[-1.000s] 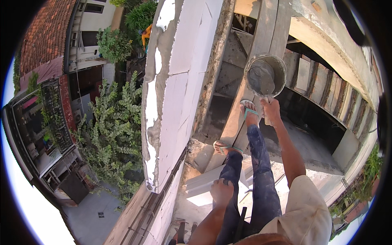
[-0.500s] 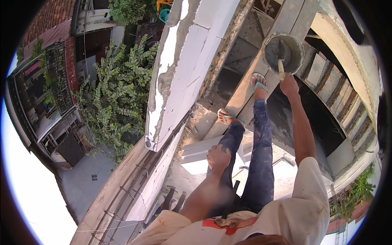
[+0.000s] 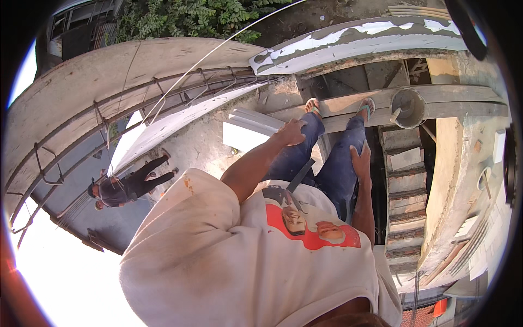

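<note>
My left hand (image 3: 293, 132) rests on my left knee with its fingers bent over the dark trouser leg, holding nothing. On the outer side of my right leg lies my right hand (image 3: 359, 161), open, its fingers partly hidden by the leg. A mortar-smeared bucket (image 3: 423, 102) stands on the wooden planks (image 3: 463, 95) beside my right foot. The handle of a tool (image 3: 395, 115), its head hidden in the bucket, leans on the rim nearest me; neither hand touches it. My feet, in green flip-flops, are on the planks.
Stair-like steps (image 3: 406, 185) run down on the right beside a dark gap. At left are a concrete edge and bent rebar (image 3: 98, 111). White blocks (image 3: 245, 131) lie near my left knee. Lower down at left is a person (image 3: 133, 188) in dark clothes.
My right hand has let go of the tool in the bucket and come back to my right leg. The view has turned to the left. My left hand stays on the knee.
</note>
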The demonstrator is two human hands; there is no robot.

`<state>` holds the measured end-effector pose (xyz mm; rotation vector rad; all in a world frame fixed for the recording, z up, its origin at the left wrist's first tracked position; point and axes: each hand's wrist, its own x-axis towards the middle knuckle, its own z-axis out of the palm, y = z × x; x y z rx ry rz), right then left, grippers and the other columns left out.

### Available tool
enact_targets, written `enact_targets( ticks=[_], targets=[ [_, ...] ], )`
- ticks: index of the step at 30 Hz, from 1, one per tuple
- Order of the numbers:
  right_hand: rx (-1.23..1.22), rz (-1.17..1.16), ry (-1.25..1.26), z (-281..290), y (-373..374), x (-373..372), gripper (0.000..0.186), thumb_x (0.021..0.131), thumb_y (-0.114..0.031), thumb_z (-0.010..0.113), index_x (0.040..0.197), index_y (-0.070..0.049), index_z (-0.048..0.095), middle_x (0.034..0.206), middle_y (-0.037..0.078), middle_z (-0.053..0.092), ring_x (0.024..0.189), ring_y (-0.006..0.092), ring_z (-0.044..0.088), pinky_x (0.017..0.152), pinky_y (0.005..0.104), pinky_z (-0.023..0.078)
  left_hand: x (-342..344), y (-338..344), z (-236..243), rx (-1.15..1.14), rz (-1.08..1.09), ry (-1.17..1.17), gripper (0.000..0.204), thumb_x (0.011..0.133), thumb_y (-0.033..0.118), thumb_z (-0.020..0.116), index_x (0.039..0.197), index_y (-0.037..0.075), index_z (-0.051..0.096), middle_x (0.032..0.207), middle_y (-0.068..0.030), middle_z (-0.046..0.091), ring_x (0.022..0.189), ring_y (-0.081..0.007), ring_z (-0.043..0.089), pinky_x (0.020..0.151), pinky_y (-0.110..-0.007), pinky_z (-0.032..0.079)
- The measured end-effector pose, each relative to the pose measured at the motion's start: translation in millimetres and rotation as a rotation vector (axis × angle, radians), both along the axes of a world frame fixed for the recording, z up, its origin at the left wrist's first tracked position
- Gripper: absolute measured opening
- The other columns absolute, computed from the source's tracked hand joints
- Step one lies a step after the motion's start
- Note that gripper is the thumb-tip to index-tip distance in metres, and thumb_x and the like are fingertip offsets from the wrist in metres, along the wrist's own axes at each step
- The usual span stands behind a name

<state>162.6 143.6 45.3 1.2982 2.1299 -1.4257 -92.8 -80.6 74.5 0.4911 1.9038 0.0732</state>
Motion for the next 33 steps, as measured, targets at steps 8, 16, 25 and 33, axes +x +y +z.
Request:
enact_targets(
  ticks=[8,16,25,33],
  targets=[
    [-0.297,0.604,-0.123,5.5,69.3,-59.5,0.096,0.091,-0.046,0.075,0.157,0.01,0.032,0.16,0.033,0.036,0.148,0.0441,0.039,0.123,0.0472,0.032,17.5,-65.6,27.0,0.005,0.542,-0.396,0.086,0.084,0.053,0.072,0.154,0.007,0.05,0.148,-0.0211,0.056,0.133,-0.0342,0.057,0.105,-0.048,0.05],
    [-0.11,1.229,-0.469,26.4,116.3,-149.0,0.111,0.087,-0.052,0.077,0.162,0.008,0.021,0.166,0.032,0.026,0.157,0.0419,0.023,0.128,0.0458,0.023,163.6,-32.8,15.8,0.127,1.558,-0.277,0.126,0.077,0.067,0.075,0.163,-0.006,0.02,0.165,-0.0273,0.034,0.148,-0.0383,0.043,0.122,-0.043,0.034],
    [0.338,1.693,-0.66,-11.3,94.2,-186.9,0.125,0.079,-0.064,0.08,0.161,0.009,0.02,0.163,0.034,0.032,0.152,0.0496,0.03,0.126,0.0487,0.027,287.9,-5.0,-97.4,0.41,2.601,-0.18,0.082,0.096,0.052,0.068,0.148,-0.008,0.05,0.139,-0.0273,0.062,0.129,-0.0358,0.061,0.108,-0.042,0.047],
    [0.01,1.862,-0.341,-108.3,-122.5,-234.5,0.059,0.099,-0.029,0.067,0.149,-0.003,0.051,0.147,0.022,0.054,0.137,0.0364,0.053,0.114,0.0453,0.042,377.0,-149.3,-249.4,-0.503,2.662,0.545,0.062,0.093,0.034,0.073,0.136,-0.008,0.06,0.119,-0.0283,0.07,0.114,-0.0385,0.068,0.101,-0.044,0.052]
  ],
)
